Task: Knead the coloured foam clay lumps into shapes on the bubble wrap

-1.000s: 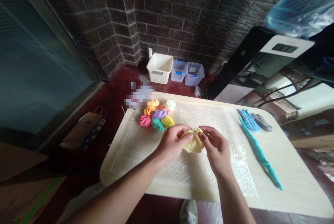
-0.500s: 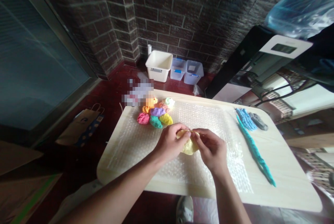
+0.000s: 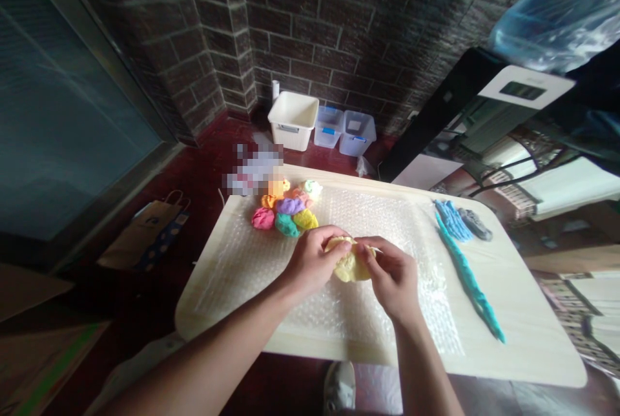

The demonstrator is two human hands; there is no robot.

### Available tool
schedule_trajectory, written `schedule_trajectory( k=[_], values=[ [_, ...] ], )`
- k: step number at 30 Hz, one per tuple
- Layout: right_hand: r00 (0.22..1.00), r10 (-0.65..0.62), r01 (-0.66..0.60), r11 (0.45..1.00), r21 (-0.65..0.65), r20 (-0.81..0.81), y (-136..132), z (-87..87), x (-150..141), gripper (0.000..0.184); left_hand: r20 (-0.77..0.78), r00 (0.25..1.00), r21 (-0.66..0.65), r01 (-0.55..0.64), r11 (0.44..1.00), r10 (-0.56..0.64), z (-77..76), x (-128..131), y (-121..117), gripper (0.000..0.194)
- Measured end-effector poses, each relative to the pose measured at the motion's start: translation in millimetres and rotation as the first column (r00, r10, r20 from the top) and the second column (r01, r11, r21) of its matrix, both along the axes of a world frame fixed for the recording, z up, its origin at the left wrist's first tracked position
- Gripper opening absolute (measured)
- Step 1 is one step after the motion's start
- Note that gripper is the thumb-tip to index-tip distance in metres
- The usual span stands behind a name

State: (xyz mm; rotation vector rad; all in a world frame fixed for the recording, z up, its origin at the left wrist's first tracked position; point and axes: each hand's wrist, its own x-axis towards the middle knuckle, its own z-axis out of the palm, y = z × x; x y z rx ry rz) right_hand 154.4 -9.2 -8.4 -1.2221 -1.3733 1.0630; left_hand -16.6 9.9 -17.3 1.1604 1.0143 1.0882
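Observation:
Between my two hands is a pale yellow crumpled piece (image 3: 352,269) of soft, thin material; whether it is cloth or paper I cannot tell. My left hand (image 3: 317,254) pinches its left side with the thumb on top. On its right side, my right hand (image 3: 391,269) grips it between thumb and fingers. The piece is held over a sheet of bubble wrap (image 3: 261,274). Beyond my left hand lies a cluster of bunched balls in several colours, among them a yellow ball (image 3: 306,219), a green ball (image 3: 287,225), a purple ball (image 3: 290,206) and a red ball (image 3: 263,218).
On the right of the pale wooden table (image 3: 527,312) lie a long teal twisted roll (image 3: 469,280), a blue crumpled bundle (image 3: 454,219) and a grey one. Plastic bins (image 3: 293,122) stand on the floor by the brick wall. A paper bag (image 3: 145,235) is at left.
My fingers have shifted slightly on the yellow piece, and it looks a little wider and flatter between them. The whole view has moved slightly.

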Motion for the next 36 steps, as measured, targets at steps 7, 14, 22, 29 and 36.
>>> schedule_trajectory(
  k=[7,14,22,29,36],
  values=[
    [0.992,-0.086,0.083,0.996,-0.034,-0.089,1.2,-1.6,-2.9,0.028,0.068,0.994,-0.105,-0.073,0.992,0.080,-6.4,4.0,0.4,0.026],
    [0.997,-0.062,0.060,0.997,-0.048,-0.043,0.7,-0.3,-3.8,0.032,-0.068,0.997,0.059,-0.032,0.998,0.036,-1.3,-1.8,-2.1,0.017],
    [0.994,-0.008,0.006,1.000,0.016,0.105,0.4,-3.7,2.7,0.029,-0.278,0.955,0.237,-0.040,0.971,0.107,9.6,-2.7,-6.5,0.014],
    [0.997,-0.039,0.041,0.999,-0.034,0.068,-1.3,-5.5,-1.4,0.031,-0.181,0.976,0.122,-0.102,0.987,0.124,-4.2,-0.1,-4.7,0.028],
    [0.998,-0.052,0.051,0.998,0.022,0.035,1.8,-0.6,-1.5,0.026,-0.088,0.995,0.062,-0.035,0.997,0.040,-7.3,0.1,-0.5,0.021]
  ],
)
